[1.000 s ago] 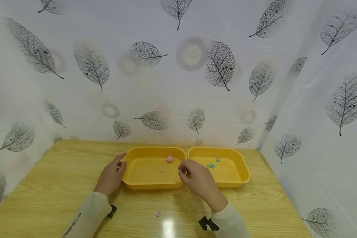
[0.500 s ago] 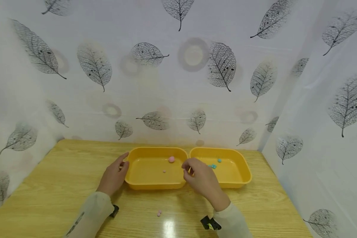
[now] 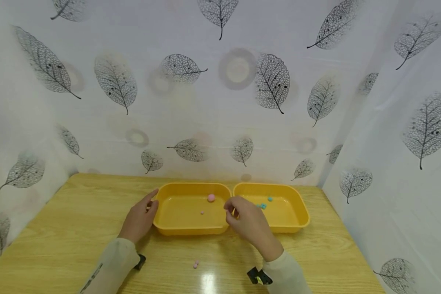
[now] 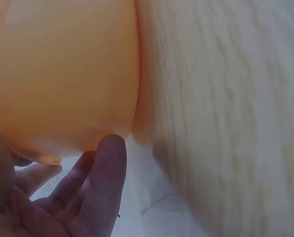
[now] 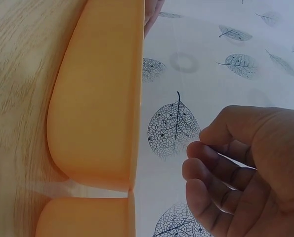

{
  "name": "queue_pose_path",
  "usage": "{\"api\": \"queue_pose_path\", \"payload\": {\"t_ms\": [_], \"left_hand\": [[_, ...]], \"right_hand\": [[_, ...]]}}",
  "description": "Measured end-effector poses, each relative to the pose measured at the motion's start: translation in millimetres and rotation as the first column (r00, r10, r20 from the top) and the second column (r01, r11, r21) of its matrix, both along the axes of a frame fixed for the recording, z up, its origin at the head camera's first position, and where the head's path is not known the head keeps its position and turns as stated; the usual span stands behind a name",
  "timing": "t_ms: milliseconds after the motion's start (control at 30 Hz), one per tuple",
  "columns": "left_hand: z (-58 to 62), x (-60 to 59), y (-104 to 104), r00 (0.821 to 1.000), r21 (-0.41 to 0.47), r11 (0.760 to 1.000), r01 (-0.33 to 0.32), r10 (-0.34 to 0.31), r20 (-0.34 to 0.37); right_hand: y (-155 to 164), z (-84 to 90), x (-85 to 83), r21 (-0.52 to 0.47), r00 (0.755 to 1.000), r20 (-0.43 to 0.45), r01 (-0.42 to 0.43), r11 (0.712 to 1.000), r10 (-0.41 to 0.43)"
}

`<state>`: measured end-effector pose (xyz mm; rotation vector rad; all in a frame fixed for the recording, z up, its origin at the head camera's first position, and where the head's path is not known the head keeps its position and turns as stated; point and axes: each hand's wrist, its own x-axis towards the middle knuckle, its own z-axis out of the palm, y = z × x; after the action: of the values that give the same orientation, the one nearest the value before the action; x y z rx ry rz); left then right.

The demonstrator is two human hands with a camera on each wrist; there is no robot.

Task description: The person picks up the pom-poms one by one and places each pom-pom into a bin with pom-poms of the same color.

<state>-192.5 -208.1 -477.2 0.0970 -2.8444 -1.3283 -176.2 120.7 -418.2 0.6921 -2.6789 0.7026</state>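
Two yellow trays sit side by side on the wooden table. The left tray is touched at its outer end by the left hand, with the fingers held straight and a little apart against its wall. The right hand is held over the place where the two trays meet, with its fingers curled in and the thumb pressed to the fingertips. If something tiny is pinched there, it cannot be seen. A pink ball and a smaller pink bit lie in the left tray. Little blue balls lie in the right tray. Two pink bits are left on the table near the person. To do this well, the tray should be kept steady, and the pinch should be opened low, right above the tray with the same color
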Motion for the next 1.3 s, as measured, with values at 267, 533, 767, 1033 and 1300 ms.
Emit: {"api": "queue_pose_path", "payload": {"t_ms": [267, 533, 767, 1033, 1300], "left_hand": [[0.7, 0.9, -0.5, 1.000, 0.000, 1.000, 0.010, -0.010, -0.006], [0.5, 1.9, -1.4, 1.000, 0.006, 1.000, 0.019, -0.019, -0.015], [0.3, 1.7, -0.9, 1.000, 0.013, 1.000, 0.017, -0.017, -0.014], [-0.3, 2.2, -0.9, 1.000, 0.013, 1.000, 0.015, -0.015, -0.020], [-0.6, 1.6, -0.7, 1.000, 0.013, 1.000, 0.013, -0.013, -0.013]], "right_hand": [[-1.0, 0.8, 0.4, 0.017, 1.000, 0.013, 0.005, 1.000, -0.005], [-1.0, 0.4, 0.4, 0.013, 1.000, 0.015, -0.003, 1.000, 0.003], [-0.9, -0.9, -0.3, 0.031, 1.000, 0.021, -0.002, 1.000, 0.001], [-1.2, -1.1, -0.8, 0.026, 0.999, 0.041, -0.007, 1.000, 0.006], [-0.5, -0.1, -0.7, 0.011, 0.999, 0.032, 0.009, 1.000, -0.010]]}}
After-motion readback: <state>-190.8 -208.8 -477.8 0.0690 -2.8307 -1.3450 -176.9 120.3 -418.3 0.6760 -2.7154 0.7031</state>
